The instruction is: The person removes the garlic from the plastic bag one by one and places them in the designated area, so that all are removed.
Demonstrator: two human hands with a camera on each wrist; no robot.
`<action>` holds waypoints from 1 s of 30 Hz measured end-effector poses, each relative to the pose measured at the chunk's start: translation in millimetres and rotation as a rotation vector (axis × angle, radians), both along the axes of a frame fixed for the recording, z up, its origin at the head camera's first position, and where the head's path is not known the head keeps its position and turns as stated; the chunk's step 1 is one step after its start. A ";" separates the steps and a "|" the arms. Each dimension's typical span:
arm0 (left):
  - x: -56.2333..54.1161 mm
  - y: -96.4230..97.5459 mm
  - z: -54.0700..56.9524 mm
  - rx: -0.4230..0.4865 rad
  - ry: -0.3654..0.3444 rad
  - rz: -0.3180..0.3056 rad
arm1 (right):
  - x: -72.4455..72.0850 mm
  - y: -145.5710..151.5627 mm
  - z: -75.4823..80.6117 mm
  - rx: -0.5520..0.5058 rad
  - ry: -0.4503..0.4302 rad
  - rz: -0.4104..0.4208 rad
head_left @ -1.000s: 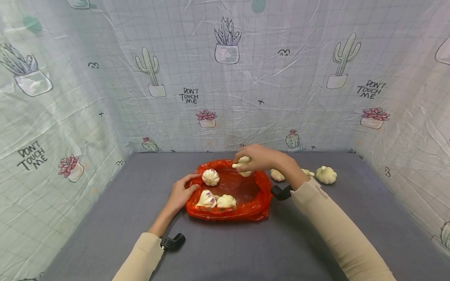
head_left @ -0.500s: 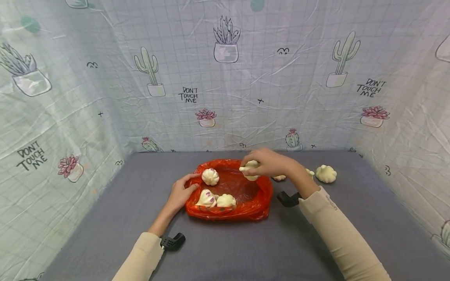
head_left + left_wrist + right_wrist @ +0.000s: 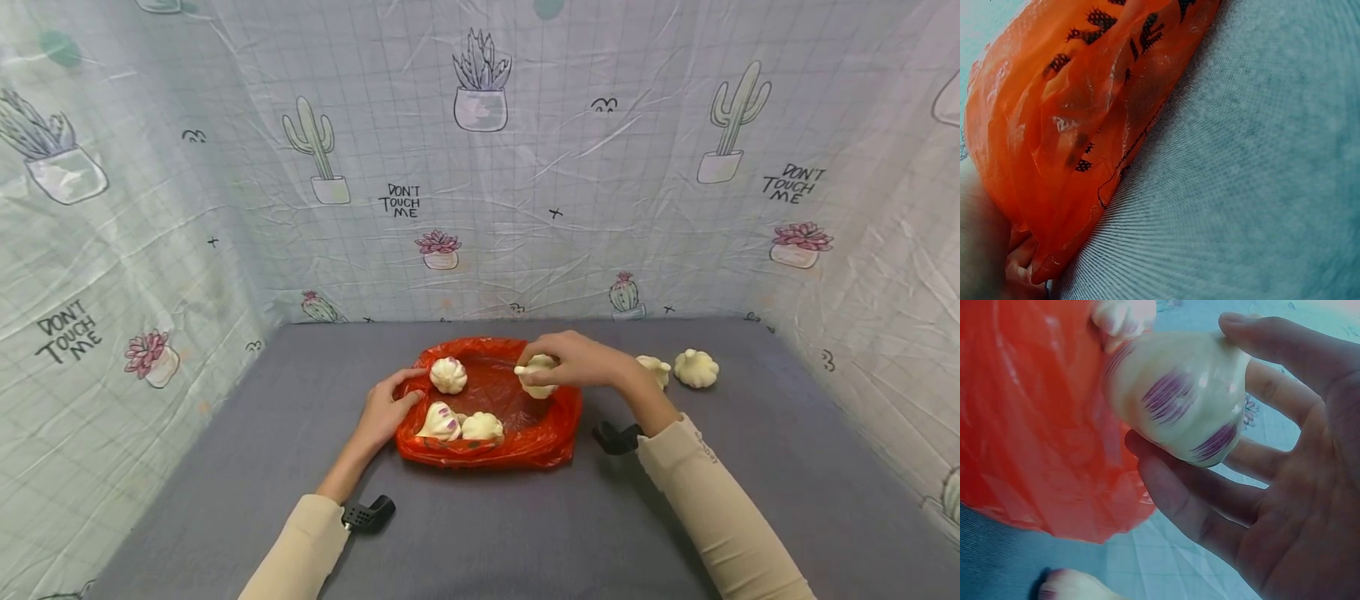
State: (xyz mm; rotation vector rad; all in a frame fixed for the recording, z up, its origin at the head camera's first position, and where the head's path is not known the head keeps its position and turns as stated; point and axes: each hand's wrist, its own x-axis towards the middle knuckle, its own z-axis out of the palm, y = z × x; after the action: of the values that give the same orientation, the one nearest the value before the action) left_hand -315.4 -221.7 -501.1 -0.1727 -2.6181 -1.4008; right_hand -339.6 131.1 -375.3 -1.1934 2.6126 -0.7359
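An open red plastic bag [image 3: 525, 446] sits on the table with several garlic bulbs inside. One bulb [image 3: 448, 376] lies at the back left, and a purple-streaked bulb [image 3: 441, 422] sits beside a pale bulb [image 3: 482, 427] at the front left. My left hand [image 3: 386, 408] grips the bag's left rim between thumb and fingers. Over the right part of the opening, my right hand [image 3: 573, 360] holds another garlic bulb [image 3: 538, 379] by thumb and fingertips. In the right wrist view this held bulb [image 3: 1175, 400] shows purple streaks, with the bag wall [image 3: 1041, 444] behind it.
Two more garlic bulbs, one partly behind the right wrist [image 3: 655, 370] and one farther right [image 3: 696, 369], lie on the grey table [image 3: 480, 533]. A cactus-print sheet [image 3: 555, 167] encloses the back and sides.
My right hand has moved slightly right and down with the garlic bulb over the bag. A bulb on the table beside the bag is now hidden behind it. The left hand stays put.
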 end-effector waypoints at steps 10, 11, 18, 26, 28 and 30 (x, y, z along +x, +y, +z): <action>1.3 0.8 1.5 0.010 0.001 0.000 | -1.3 3.4 -12.5 -0.026 -0.025 0.003; 1.3 0.7 1.2 0.010 0.002 0.000 | -0.7 3.8 -13.1 -0.027 -0.026 0.003; 2.5 1.0 1.2 0.001 0.002 0.004 | 0.6 5.7 -18.4 -0.044 -0.021 0.008; 3.1 0.9 2.6 0.015 0.001 0.004 | 1.3 6.2 -21.0 -0.059 -0.014 0.003; 3.2 0.8 2.3 0.015 0.001 0.005 | 1.3 5.8 -22.3 -0.058 -0.011 -0.001; 3.4 0.7 1.9 0.010 0.003 0.003 | 2.5 5.5 -22.8 -0.057 -0.010 -0.007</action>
State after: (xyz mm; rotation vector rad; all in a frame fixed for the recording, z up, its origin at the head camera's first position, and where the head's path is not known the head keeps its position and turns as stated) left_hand -312.0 -221.1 -499.3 -0.1700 -2.6076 -1.4111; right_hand -337.1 136.6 -398.1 -1.1930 2.6062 -0.8205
